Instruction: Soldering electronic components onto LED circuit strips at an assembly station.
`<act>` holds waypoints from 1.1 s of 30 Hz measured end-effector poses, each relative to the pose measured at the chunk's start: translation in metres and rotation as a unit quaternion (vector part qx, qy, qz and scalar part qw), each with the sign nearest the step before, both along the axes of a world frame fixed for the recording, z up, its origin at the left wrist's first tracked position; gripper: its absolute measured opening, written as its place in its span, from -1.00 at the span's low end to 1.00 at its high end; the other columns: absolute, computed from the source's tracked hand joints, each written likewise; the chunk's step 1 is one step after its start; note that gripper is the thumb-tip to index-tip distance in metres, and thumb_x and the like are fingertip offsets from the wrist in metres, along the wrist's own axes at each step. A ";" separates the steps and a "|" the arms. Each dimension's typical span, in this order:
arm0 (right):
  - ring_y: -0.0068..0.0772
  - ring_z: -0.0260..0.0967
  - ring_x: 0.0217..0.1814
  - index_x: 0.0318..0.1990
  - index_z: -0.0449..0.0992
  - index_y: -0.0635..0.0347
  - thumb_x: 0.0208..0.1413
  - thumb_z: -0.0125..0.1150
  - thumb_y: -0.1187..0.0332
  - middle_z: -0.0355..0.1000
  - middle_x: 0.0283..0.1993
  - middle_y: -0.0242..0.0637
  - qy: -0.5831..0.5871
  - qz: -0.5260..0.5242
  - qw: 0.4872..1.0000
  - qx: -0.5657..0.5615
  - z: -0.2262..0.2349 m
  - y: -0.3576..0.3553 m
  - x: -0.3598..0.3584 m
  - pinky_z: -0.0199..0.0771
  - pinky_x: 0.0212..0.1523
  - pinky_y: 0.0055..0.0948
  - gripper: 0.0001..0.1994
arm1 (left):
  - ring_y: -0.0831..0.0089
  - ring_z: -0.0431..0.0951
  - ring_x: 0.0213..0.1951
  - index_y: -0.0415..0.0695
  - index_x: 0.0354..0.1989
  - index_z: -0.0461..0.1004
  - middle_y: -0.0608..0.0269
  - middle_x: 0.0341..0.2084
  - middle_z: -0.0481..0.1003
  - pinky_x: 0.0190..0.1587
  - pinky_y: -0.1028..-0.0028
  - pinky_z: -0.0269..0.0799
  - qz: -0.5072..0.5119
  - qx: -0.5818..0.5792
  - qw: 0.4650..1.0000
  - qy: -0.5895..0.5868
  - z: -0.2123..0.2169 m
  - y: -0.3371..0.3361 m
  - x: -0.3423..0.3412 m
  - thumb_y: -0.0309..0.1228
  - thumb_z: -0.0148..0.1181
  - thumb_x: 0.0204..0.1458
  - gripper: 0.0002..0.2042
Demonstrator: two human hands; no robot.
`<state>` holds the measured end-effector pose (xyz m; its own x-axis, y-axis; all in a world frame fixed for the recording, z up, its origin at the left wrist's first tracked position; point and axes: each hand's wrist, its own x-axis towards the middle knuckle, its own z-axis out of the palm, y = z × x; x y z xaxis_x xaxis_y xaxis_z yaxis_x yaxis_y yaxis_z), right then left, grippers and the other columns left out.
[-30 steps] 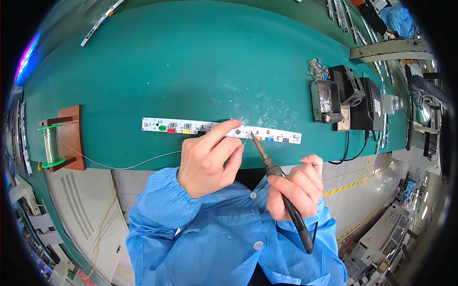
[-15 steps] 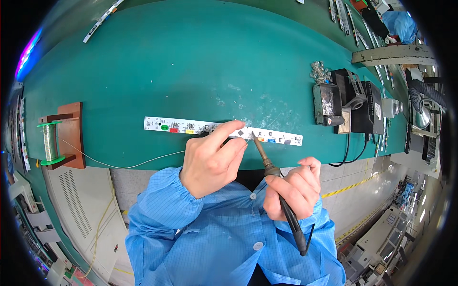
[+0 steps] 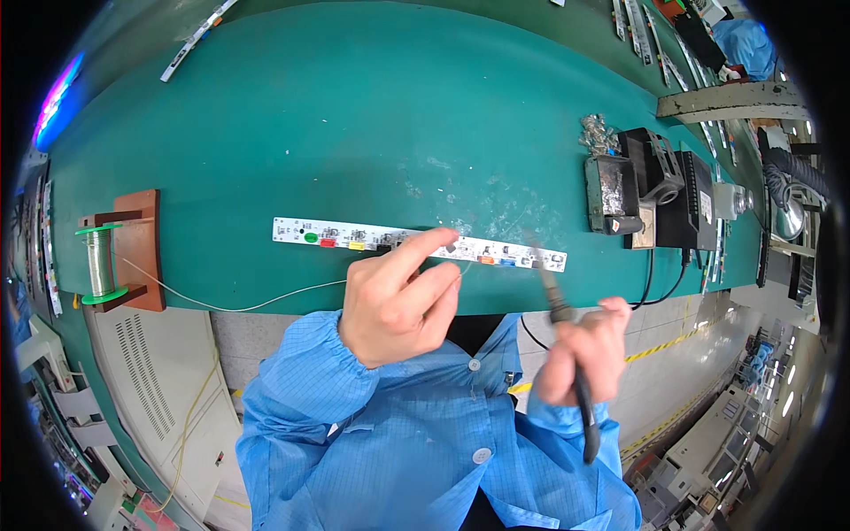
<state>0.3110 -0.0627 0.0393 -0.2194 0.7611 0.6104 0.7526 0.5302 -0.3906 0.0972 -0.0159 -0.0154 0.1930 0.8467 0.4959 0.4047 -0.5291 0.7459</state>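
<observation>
A long white circuit board (image 3: pixel 482 251) with small coloured connectors lies across the green bench near its front edge. My left hand (image 3: pixel 394 305) is closed over its middle, the index fingertip resting on the board. Thin solder wire (image 3: pixel 239 310) runs from a spool (image 3: pixel 101 264) at the left into this hand, and a short end seems to show past the fingers. In my right hand (image 3: pixel 589 354), fingers wrapped round the handle, is a soldering iron (image 3: pixel 560 305). Its blurred tip points at the board's right end; whether it touches is unclear.
The spool sits on a brown wooden stand (image 3: pixel 142 248). At the right are a black soldering iron holder (image 3: pixel 651 164), a dark metal tray (image 3: pixel 611 186) and a black box (image 3: pixel 695 203) with cables. More strip boards lie far left and far right.
My right hand has swung the soldering iron rightward, from the board's middle to its right end. My left hand stays on the board, which looks almost unmoved.
</observation>
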 end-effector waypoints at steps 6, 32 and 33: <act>-0.15 0.37 -0.06 0.06 0.43 0.43 0.25 0.03 0.37 0.40 -0.07 0.02 0.079 -0.165 0.983 0.010 -0.053 -0.013 0.063 0.37 0.02 -0.23 -0.67 | 0.17 0.49 -0.35 -0.20 -0.44 0.58 0.08 -0.23 0.57 -0.32 0.29 0.43 0.073 0.096 0.991 0.051 0.033 -0.015 -0.024 -0.60 0.30 -0.35 -0.80; -0.09 0.49 -0.29 -0.10 0.47 0.29 -0.28 0.39 0.76 0.48 -0.23 -0.02 0.194 -0.050 0.979 0.029 -0.055 0.036 0.047 0.50 -0.30 -0.32 -0.52 | 0.43 0.55 -0.51 -0.43 -0.22 0.54 0.09 -0.40 0.53 -0.44 0.48 0.48 0.032 -0.267 0.946 -0.182 0.051 0.012 -0.123 -0.53 0.12 0.17 -0.83; -0.08 0.49 -0.29 -0.10 0.47 0.29 -0.29 0.39 0.76 0.49 -0.23 -0.02 0.199 -0.045 0.979 0.028 -0.056 0.037 0.046 0.50 -0.31 -0.32 -0.52 | 0.43 0.54 -0.54 -0.44 -0.25 0.54 0.07 -0.40 0.53 -0.46 0.48 0.48 0.026 -0.263 0.959 -0.106 0.058 0.014 -0.121 -0.53 0.09 0.17 -0.82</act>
